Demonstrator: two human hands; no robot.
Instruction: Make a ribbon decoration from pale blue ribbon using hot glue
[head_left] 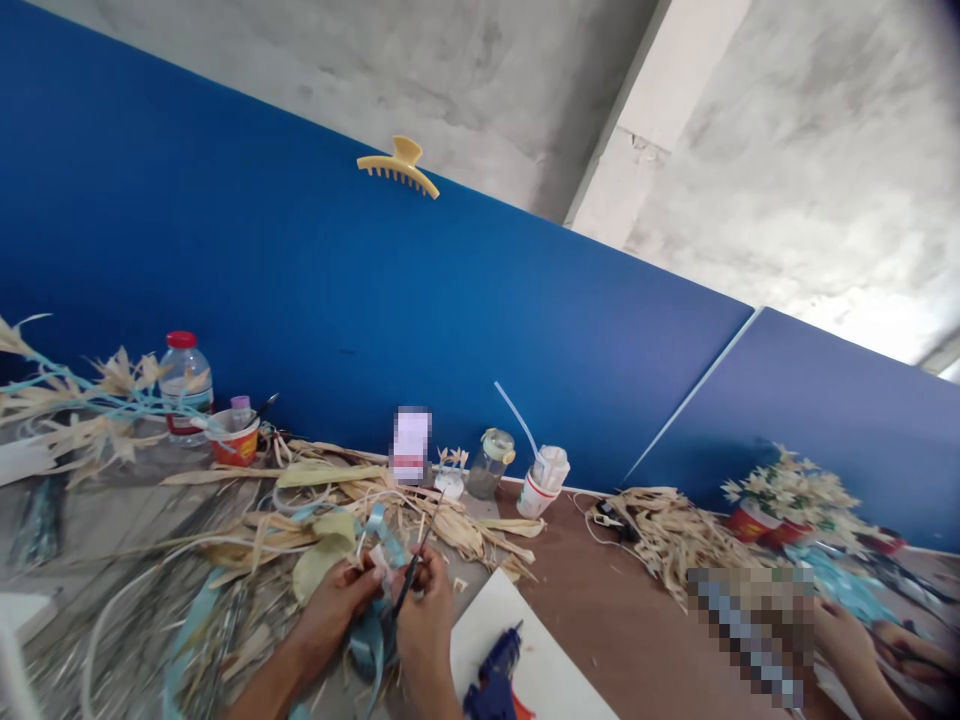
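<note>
My left hand (337,605) is closed in a pinch on a small pale piece (380,560), possibly dried husk. Close beside it, my right hand (427,610) grips a slim black pointed tool (409,578), its tip angled up and away. Whether it is tweezers or scissors is unclear. Light blue ribbon (367,640) hangs below and between the hands, and more blue ribbon (377,520) shows just beyond the fingers. Dried husks (330,470) lie scattered behind and left of my hands. Right of my right hand, a blue glue gun (496,670) rests on a white board (544,665).
At the back stand a bottle (184,385), a red cup (235,445), a phone (410,445), a glass jar (491,465) and a white cup (538,485). A blue partition (300,280) holds a yellow claw clip (401,165). Another person's hands (855,640) work at right.
</note>
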